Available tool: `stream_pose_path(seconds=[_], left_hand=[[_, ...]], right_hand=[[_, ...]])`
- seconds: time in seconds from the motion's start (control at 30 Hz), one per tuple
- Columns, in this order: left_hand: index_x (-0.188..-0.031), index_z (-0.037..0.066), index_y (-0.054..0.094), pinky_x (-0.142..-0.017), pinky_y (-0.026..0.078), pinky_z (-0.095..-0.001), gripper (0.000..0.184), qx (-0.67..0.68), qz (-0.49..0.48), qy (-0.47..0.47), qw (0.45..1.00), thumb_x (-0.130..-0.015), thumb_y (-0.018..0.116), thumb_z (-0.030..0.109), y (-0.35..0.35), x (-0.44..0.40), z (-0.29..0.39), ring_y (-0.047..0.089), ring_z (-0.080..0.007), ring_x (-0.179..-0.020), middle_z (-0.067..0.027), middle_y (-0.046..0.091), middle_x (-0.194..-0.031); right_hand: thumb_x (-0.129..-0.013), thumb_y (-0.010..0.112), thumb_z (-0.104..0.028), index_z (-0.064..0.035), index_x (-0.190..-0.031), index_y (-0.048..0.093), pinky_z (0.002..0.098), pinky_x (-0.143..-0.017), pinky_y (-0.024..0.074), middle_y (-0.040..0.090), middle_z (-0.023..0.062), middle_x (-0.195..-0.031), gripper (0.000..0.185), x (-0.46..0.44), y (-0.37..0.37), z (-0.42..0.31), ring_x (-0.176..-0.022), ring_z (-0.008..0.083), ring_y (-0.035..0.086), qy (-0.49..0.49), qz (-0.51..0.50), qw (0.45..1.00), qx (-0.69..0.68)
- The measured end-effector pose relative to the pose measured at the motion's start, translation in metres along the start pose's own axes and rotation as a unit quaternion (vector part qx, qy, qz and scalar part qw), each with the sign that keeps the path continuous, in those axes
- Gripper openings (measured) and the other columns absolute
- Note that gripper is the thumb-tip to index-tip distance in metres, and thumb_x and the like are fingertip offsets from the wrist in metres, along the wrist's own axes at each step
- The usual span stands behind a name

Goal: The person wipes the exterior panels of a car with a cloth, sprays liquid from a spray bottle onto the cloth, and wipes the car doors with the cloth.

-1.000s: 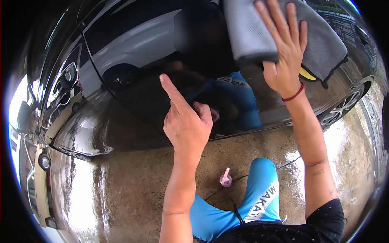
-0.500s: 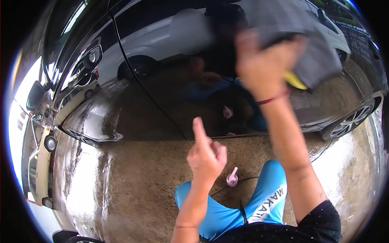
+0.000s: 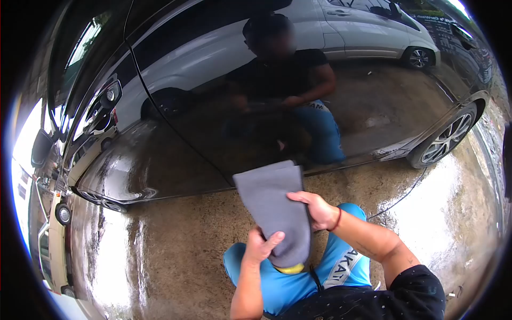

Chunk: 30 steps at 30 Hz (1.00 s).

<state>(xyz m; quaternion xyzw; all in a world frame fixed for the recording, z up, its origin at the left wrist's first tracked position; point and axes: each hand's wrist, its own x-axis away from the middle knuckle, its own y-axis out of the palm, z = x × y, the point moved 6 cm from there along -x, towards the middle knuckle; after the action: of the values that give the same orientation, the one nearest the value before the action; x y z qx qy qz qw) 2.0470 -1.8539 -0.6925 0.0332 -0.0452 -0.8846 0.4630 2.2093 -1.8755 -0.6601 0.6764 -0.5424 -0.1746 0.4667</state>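
A folded grey cloth [image 3: 274, 197], with a yellow patch [image 3: 290, 269] at its lower end, is held above my lap in front of the car. My left hand [image 3: 258, 246] grips its lower left edge, thumb lying on top. My right hand [image 3: 318, 209] holds its right edge, thumb across the face and the other fingers mostly behind. The far end of the cloth overlaps the lower edge of the glossy dark car door [image 3: 213, 128] in view; whether they touch I cannot tell.
A dark wheel [image 3: 447, 136] stands at the right, with a thin hose or cable [image 3: 397, 201] on the wet concrete floor [image 3: 176, 245] near it. Beige vehicles [image 3: 56, 234] are at the far left. The door reflects a white van and a seated person.
My right hand has come down from the door with the cloth to above my lap. My left hand, earlier pointing a finger, now grips the cloth. The pink spray bottle is now out of sight.
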Motion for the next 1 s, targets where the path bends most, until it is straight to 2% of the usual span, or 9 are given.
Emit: stream_pose_path(seconds=[0.2, 0.23, 0.33, 0.53, 0.63, 0.7, 0.77, 0.93, 1.0], left_hand=[[-0.111, -0.001, 0.065, -0.078, 0.056, -0.0363, 0.031, -0.115, -0.016, 0.069, 0.991, -0.087, 0.075, 0.017, 0.058, -0.04, 0.018, 0.071, -0.0231, -0.085, -0.0142, 0.074, -0.096], [-0.114, 0.004, 0.062, -0.069, 0.058, -0.0449, 0.035, -0.452, -0.072, 0.039, 0.888, -0.085, 0.073, 0.019, 0.091, -0.052, 0.032, 0.072, -0.0357, -0.074, -0.0219, 0.072, -0.084], [-0.136, 0.006, 0.046, -0.055, 0.053, -0.0538, 0.055, -0.56, -0.305, 0.122, 0.761, -0.085, 0.061, 0.023, 0.18, -0.043, 0.013, 0.068, -0.0409, -0.065, -0.0214, 0.068, -0.07], [-0.142, 0.0, 0.05, -0.063, 0.059, -0.0414, 0.065, -0.492, -0.274, 0.276, 0.779, -0.09, 0.067, 0.037, 0.172, -0.019, 0.072, 0.07, -0.0328, -0.07, -0.0148, 0.069, -0.095], [-0.124, 0.011, 0.066, -0.08, 0.06, -0.0378, 0.045, -0.471, -0.036, 0.264, 0.841, -0.085, 0.076, 0.031, 0.072, -0.029, 0.149, 0.072, -0.0285, -0.094, -0.0122, 0.07, -0.117], [-0.097, 0.005, 0.065, -0.089, 0.056, -0.0421, 0.027, -0.474, 0.141, 0.266, 0.827, -0.089, 0.073, 0.03, -0.01, -0.03, 0.21, 0.067, -0.0337, -0.113, -0.0165, 0.068, -0.125], [-0.106, 0.004, 0.066, -0.074, 0.054, -0.0318, 0.025, -0.542, 0.308, 0.305, 0.72, -0.098, 0.065, 0.028, -0.088, -0.022, 0.267, 0.067, -0.0188, -0.091, -0.0153, 0.069, -0.12], [-0.132, 0.0, 0.057, -0.092, 0.047, -0.0437, 0.043, -0.618, 0.418, 0.452, 0.489, -0.105, 0.052, 0.033, -0.176, -0.079, 0.391, 0.063, -0.0359, -0.101, -0.0182, 0.065, -0.115], [-0.127, 0.0, 0.06, -0.094, 0.046, -0.0444, 0.046, -0.634, 0.408, 0.421, 0.503, -0.106, 0.046, 0.038, -0.207, -0.121, 0.416, 0.061, -0.0387, -0.105, -0.0192, 0.064, -0.116]], right_hand=[[-0.104, 0.049, -0.041, -0.0018, -0.149, 0.039, 0.0427, -0.118, 0.0314, 0.049, 0.0139, -0.149, 0.061, 0.08, -0.14, 0.024, -0.137, 0.0264, 0.047, -0.195, 0.217, 0.951, 0.106], [-0.104, 0.047, -0.045, -0.0022, -0.153, 0.033, 0.042, -0.12, 0.0287, 0.043, 0.0136, -0.154, 0.067, 0.101, -0.148, 0.033, -0.141, 0.0259, 0.043, -0.285, 0.294, 0.893, 0.187], [-0.096, 0.05, -0.066, -0.0035, -0.154, 0.031, 0.0423, -0.119, 0.0298, 0.041, 0.0107, -0.154, 0.088, 0.111, -0.121, 0.061, -0.14, 0.0255, 0.041, -0.367, 0.158, 0.917, 0.009], [-0.097, 0.059, -0.035, -0.0057, -0.122, 0.062, 0.0391, -0.094, 0.0506, 0.067, 0.0087, -0.115, 0.038, 0.143, -0.138, -0.011, -0.104, 0.0235, 0.063, -0.463, 0.258, 0.84, -0.119], [-0.101, 0.054, -0.023, -0.001, -0.143, 0.05, 0.0384, -0.111, 0.0425, 0.056, 0.0135, -0.139, 0.047, 0.197, -0.127, -0.112, -0.128, 0.0239, 0.055, -0.633, 0.336, 0.698, -0.005], [-0.088, 0.035, 0.017, 0.0039, -0.15, 0.039, 0.0368, -0.124, 0.0242, 0.044, 0.0167, -0.154, 0.064, 0.207, -0.098, -0.194, -0.145, 0.0241, 0.039, -0.629, 0.487, 0.388, 0.465], [-0.086, 0.042, 0.005, 0.0018, -0.145, 0.044, 0.0417, -0.12, 0.0284, 0.045, 0.019, -0.151, 0.058, 0.163, 0.039, -0.242, -0.142, 0.0263, 0.042, -0.644, 0.528, 0.179, 0.525], [-0.078, 0.055, -0.017, 0.0009, -0.145, 0.045, 0.0488, -0.126, 0.0092, 0.038, 0.0223, -0.153, 0.07, -0.079, 0.28, -0.163, -0.152, 0.029, 0.02, -0.696, 0.133, 0.144, 0.691], [-0.078, 0.057, -0.023, -0.005, -0.148, 0.044, 0.0477, -0.123, 0.0231, 0.042, 0.0154, -0.153, 0.074, -0.096, 0.278, -0.165, -0.147, 0.0301, 0.033, -0.645, 0.095, 0.06, 0.756]])
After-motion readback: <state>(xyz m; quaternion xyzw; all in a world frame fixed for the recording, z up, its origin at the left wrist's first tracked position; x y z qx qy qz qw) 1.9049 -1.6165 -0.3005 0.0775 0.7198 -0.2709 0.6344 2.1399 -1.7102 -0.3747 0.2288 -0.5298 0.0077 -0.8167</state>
